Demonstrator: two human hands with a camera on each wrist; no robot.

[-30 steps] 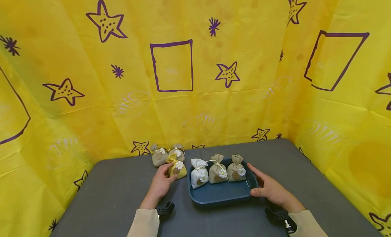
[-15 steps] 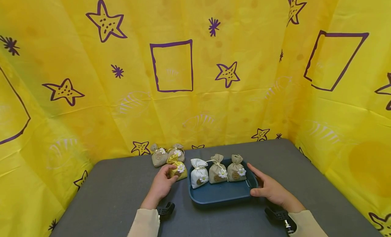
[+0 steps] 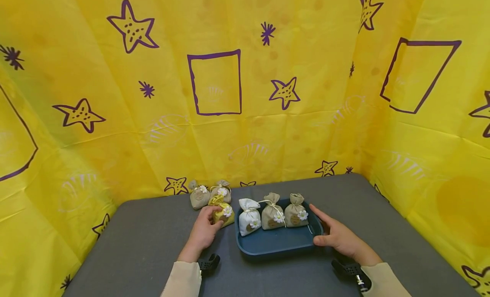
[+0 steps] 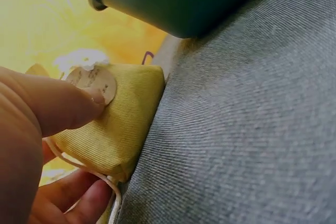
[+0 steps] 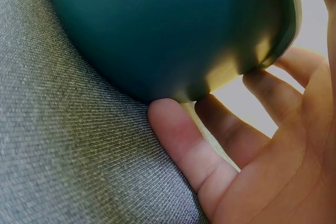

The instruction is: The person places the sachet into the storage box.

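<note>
Yellow backdrop (image 3: 214, 150), printed with purple stars and fish outlines, rises beyond the tray and round both sides. Worktop (image 3: 149, 244): grey woven surface, its far edge a narrow strip behind the tray, its widest stretches to the tray's left and right. Tray (image 3: 275, 244): dark blue, rounded corners, long side facing the person; a strip of its floor shows along the near side. Right hand (image 3: 340, 237): at the tray's right end, forearm coming in from near right, its grip spread, fingertips laid on the outer wall, thumb at the rim. Left hand (image 3: 204, 229): just left of the tray, forearm from near left, its grip pinching the yellow sachet (image 4: 131, 111), thumb on the front, fingers behind. Yellow sachet: beside the tray's left wall, apart from it; long axis slopes, gathered neck pointing away and leftward, wide base toward the person and the tray. Base contact with the worktop: cannot tell. Along the tray's far half, left to right: white sachet (image 3: 249, 220), beige sachet (image 3: 269, 216), second beige sachet (image 3: 294, 215), necks up. Beyond the tray's far-left corner: two more beige sachets (image 3: 200, 199). Yellow sachet's round label (image 4: 94, 81) lies partly under the thumb; its white flower (image 3: 227, 211) sits on the tray side.
</note>
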